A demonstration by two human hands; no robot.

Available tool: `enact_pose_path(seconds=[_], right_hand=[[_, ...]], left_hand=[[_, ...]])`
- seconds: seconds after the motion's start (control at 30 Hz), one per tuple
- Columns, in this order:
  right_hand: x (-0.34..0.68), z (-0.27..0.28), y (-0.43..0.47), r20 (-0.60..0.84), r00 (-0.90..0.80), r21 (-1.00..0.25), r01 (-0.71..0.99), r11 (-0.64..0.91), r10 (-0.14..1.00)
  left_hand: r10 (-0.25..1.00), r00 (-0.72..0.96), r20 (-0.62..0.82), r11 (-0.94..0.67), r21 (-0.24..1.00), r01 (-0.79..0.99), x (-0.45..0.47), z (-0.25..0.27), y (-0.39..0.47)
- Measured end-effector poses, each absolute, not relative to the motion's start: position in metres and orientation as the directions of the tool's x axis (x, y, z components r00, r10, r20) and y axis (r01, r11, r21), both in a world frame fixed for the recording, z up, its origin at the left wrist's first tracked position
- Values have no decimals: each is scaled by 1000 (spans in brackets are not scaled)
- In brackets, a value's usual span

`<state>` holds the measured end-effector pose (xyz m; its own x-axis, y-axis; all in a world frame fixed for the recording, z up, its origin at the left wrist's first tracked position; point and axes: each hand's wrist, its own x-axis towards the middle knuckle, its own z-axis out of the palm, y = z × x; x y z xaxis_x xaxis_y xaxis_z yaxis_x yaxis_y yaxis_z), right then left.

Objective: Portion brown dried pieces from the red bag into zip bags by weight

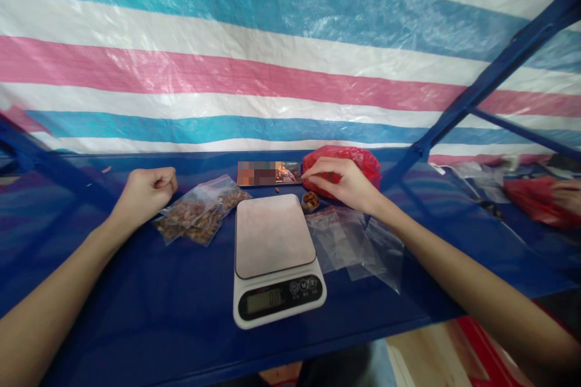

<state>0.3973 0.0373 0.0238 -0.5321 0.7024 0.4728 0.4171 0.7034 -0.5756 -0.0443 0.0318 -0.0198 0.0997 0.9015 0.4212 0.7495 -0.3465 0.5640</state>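
Head view (only view). Blue table (149,302); white kitchen scale (275,236) near the middle of its front edge, display reading what looks like 0.0, nothing on the platform.

Left hand (149,193): toward the far left corner, fingers curled together in a loose fist, just beside the filled clear bags (195,221). Whether anything is inside the fist: cannot tell. These bags of brown, nut-like pieces lie overlapping, left of the scale.

Right hand (338,181): toward the far edge, right of middle, thumb and fingertips drawn close. Cannot tell if the tips meet, or if they touch the phone (290,173) lying along the far edge. Red plastic bag (367,166) behind this hand; small cup of brown pieces (311,201) just below it, near the scale's far right corner. Flat clear bags (340,242) fan out right of the scale toward the front edge.

Possible faults, judged:
1. Cup sits close under the right wrist and fingers; a low sweep could tip it and scatter the pieces.
2. Flat bags lie right beside the scale; a corner riding onto the platform would falsify the reading.
3. Slick bags probably slide easily; the right forearm, angled across them, could drag one off the front edge.
4. Loose brown piece (277,190) between phone and scale: easily flicked away or missed.
5. Filled bags' seals not legible; if open, a knock from the left fist could spill them.
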Motion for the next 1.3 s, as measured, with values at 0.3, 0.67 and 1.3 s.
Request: enact_pose_path(seconds=[0.3, 0.67, 1.3], right_hand=[[326, 47, 91, 2, -932, -207, 355, 912, 363], [350, 69, 78, 187, -860, -365, 388, 846, 475], [416, 41, 22, 341, -676, -578, 398, 713, 654]], left_hand=[[894, 110, 435, -366, 563, 741, -48, -26, 36], [901, 103, 422, -354, 577, 736, -51, -30, 37], [930, 32, 365, -273, 633, 724, -36, -13, 28]])
